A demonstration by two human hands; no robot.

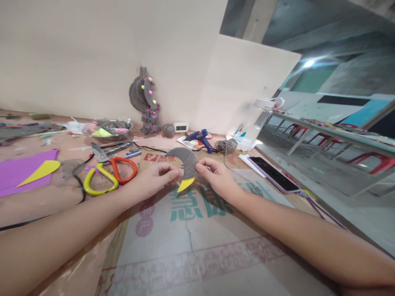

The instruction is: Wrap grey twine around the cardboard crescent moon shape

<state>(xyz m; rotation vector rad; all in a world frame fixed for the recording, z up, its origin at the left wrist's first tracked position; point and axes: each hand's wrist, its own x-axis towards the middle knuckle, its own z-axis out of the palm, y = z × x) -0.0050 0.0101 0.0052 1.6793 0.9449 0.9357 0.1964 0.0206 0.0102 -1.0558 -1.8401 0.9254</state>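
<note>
A crescent (187, 158) wrapped in grey yarn, with a bare yellow lower tip (186, 185), is held up above a printed cardboard sheet (160, 255). My right hand (217, 174) pinches its outer edge between thumb and fingers. On the inner side, my left hand (165, 174) is closed in a pinch against the crescent; its fingertips partly hide the contact. A thin grey strand (189, 238) runs down the sheet below. Behind my right hand lies a ball of grey yarn (226, 146).
Scissors (109, 172) with yellow and orange handles lie left, near purple sheets (26, 172) and a yellow cutout (41, 170). A blue glue gun (202, 139), a bottle (248, 127) and a small digital clock (181, 127) stand behind. A phone (274, 172) lies right.
</note>
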